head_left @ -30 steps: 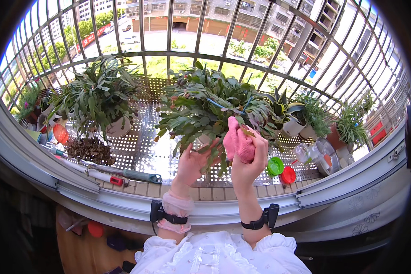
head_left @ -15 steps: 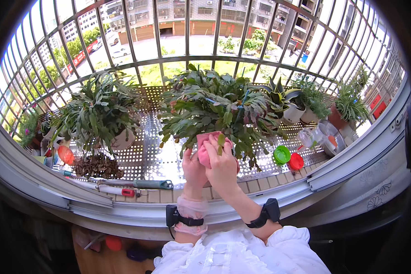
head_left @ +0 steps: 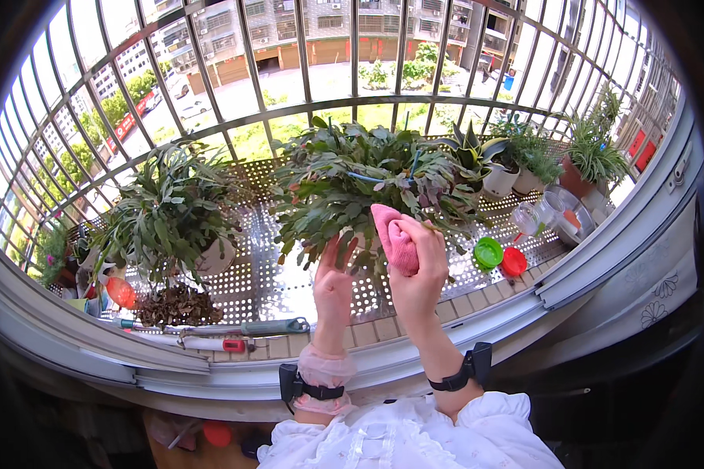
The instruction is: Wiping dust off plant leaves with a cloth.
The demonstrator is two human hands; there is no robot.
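Note:
My right hand (head_left: 420, 275) is closed round a folded pink cloth (head_left: 397, 241), held up in front of the large leafy potted plant (head_left: 352, 168) in the middle. My left hand (head_left: 334, 291) reaches up to the lower leaves of this plant, palm turned up. Its fingers are stretched out, and their tips are partly among the hanging leaves. The plant has flat, segmented green leaves with reddish ones among them, and a blue tie (head_left: 375, 178) runs round its top.
A perforated metal shelf (head_left: 258, 234) lies behind a window track (head_left: 383, 356), with metal bars (head_left: 354, 62) beyond. Another leafy plant (head_left: 168, 203), dry leaves (head_left: 178, 305) and a green-handled tool (head_left: 275, 327) are at left. Green (head_left: 488, 252) and red (head_left: 513, 262) lids lie right, near a clear container (head_left: 562, 213).
My right hand has moved right with the cloth, away from my left hand. My left hand has opened and stays under the leaves. The view has shifted slightly.

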